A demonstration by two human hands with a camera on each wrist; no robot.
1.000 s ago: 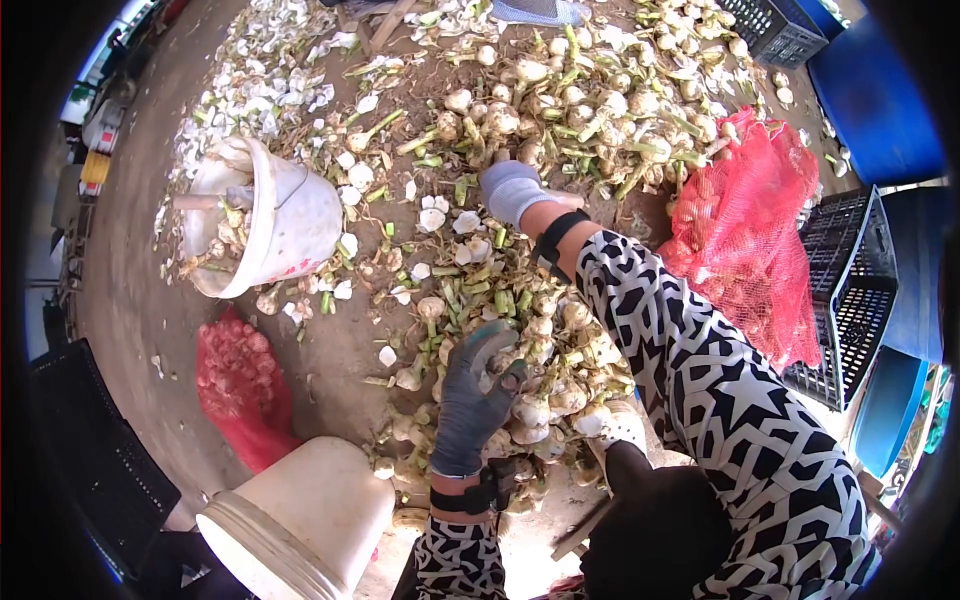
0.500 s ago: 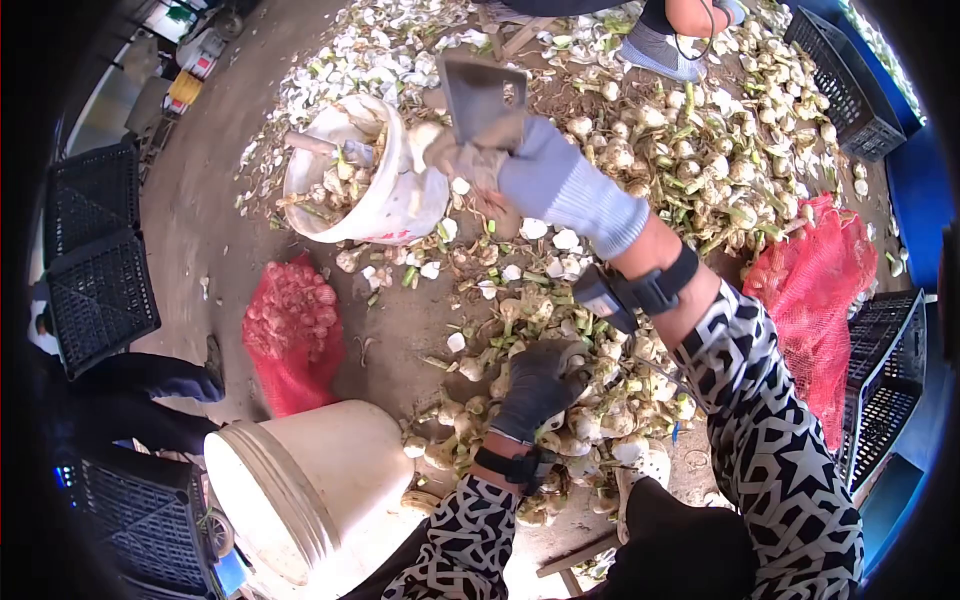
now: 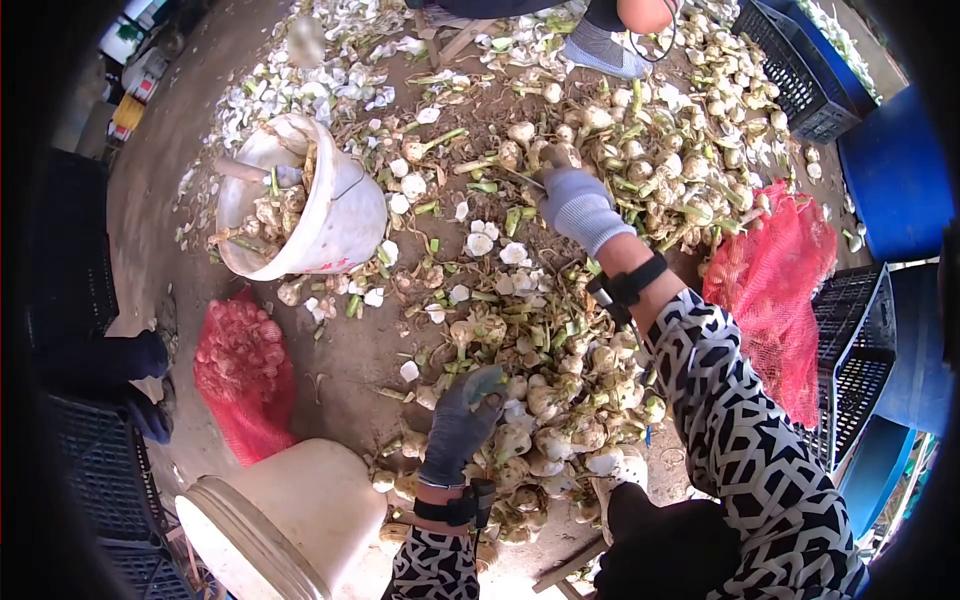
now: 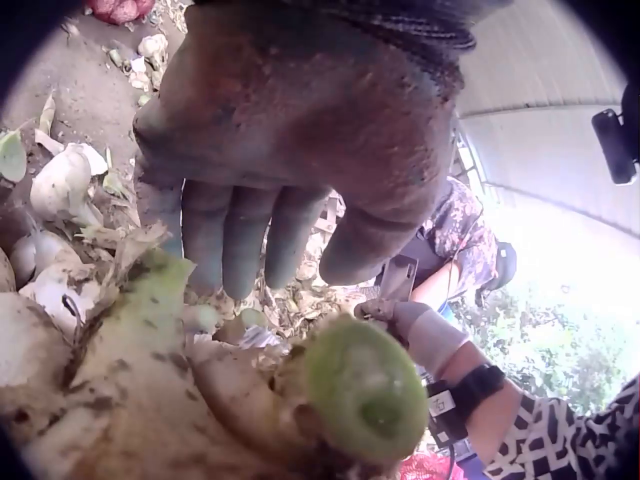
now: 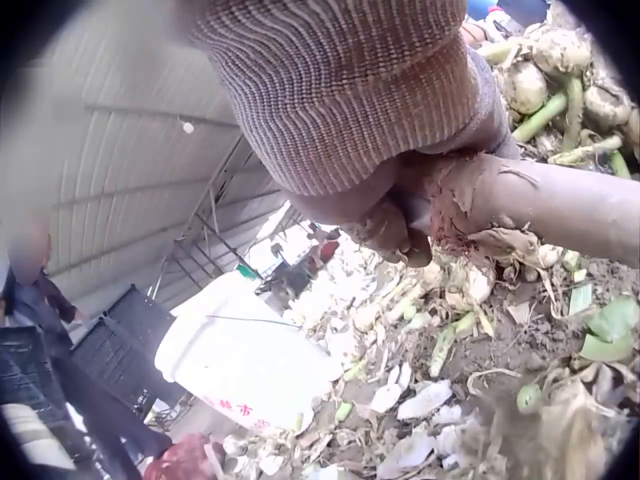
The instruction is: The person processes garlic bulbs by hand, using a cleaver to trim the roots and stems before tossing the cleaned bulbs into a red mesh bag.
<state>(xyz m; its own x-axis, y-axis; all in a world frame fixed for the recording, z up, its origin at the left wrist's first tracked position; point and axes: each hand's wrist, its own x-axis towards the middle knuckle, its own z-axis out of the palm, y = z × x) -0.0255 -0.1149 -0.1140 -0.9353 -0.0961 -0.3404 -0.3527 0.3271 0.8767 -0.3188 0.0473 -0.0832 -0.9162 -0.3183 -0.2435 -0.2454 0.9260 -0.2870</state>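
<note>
At the floor's heap of pale garlic bulbs (image 3: pixel 560 400), your dark-gloved left hand (image 3: pixel 460 420) rests straight-fingered on a green-stemmed garlic bulb (image 4: pixel 230 400), probably to steady it. Your grey-gloved right hand (image 3: pixel 577 205) is clamped round a worn wooden handle (image 5: pixel 560 205), apparently poised to cut.

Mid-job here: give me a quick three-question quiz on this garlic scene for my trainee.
1. Which of the hands grips the cleaver? A) left B) right C) neither
2. True or false: both hands wear dark gloves.
3. Fill in: the left hand rests on a pile of ____.

Key:
1. B, the right hand.
2. False, the right glove is light.
3. garlic.
</note>
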